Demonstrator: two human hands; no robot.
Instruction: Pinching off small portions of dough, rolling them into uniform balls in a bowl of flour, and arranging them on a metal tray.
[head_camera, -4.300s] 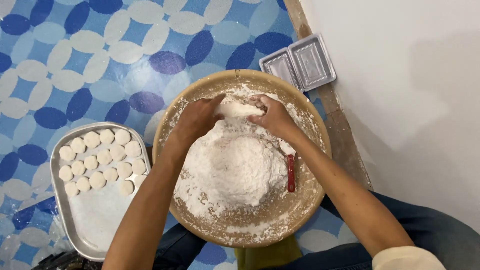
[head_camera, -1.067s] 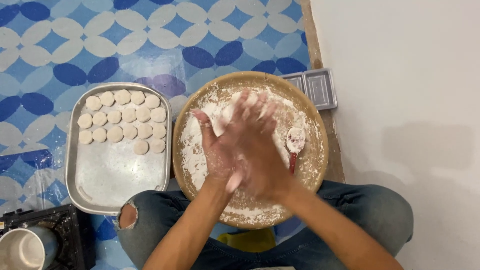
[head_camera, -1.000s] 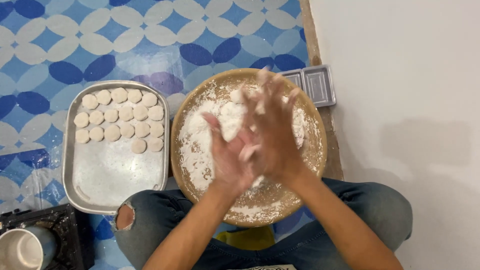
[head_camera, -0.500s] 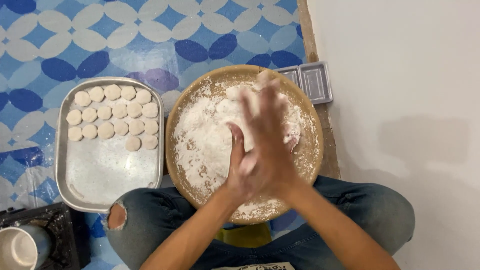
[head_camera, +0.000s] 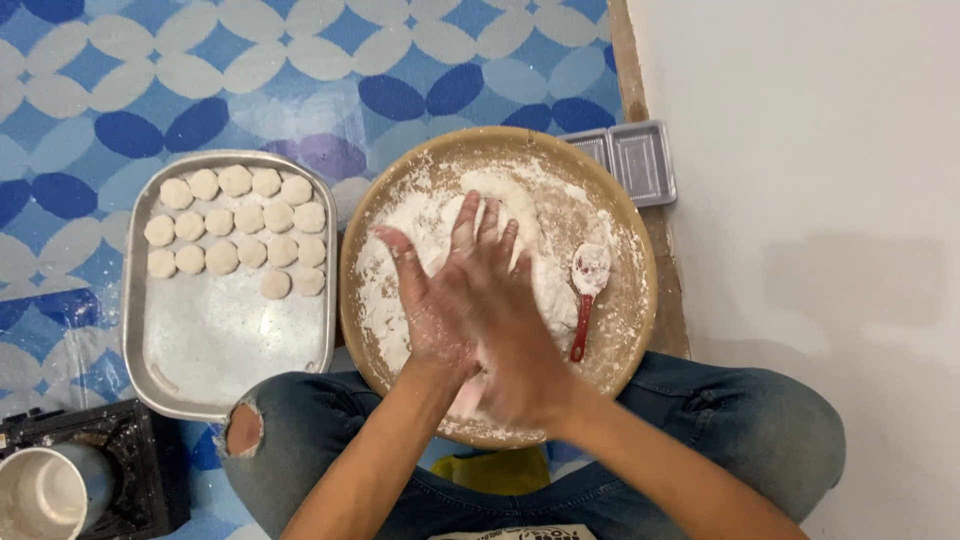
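Nearest, torn jeans (head_camera: 300, 450) and crossed legs. Above them, left hand (head_camera: 432, 300) and right hand (head_camera: 505, 325) pressed palm to palm, fingers spread, dusted white, clamped on nothing visible, over the flour (head_camera: 400, 270) in the round bowl (head_camera: 620, 330). Red spoon (head_camera: 585, 295) lying in the flour, right of the hands. Tray (head_camera: 230, 340) of dough discs (head_camera: 235, 230) left, beside the bowl. Farther, grey lidded box (head_camera: 640, 160) on patterned floor (head_camera: 150, 70).

Camera: one, worn on my head.
Facing: straight down over my lap and the floor in front of me.
Nearness: close, about arm's reach; my hands (head_camera: 470, 300) sit mid-frame over the round tray (head_camera: 620, 330).
Edges: metal tray (head_camera: 230, 350) left, white wall (head_camera: 800, 150) right, my knees below.
Shared: nothing; only one view.
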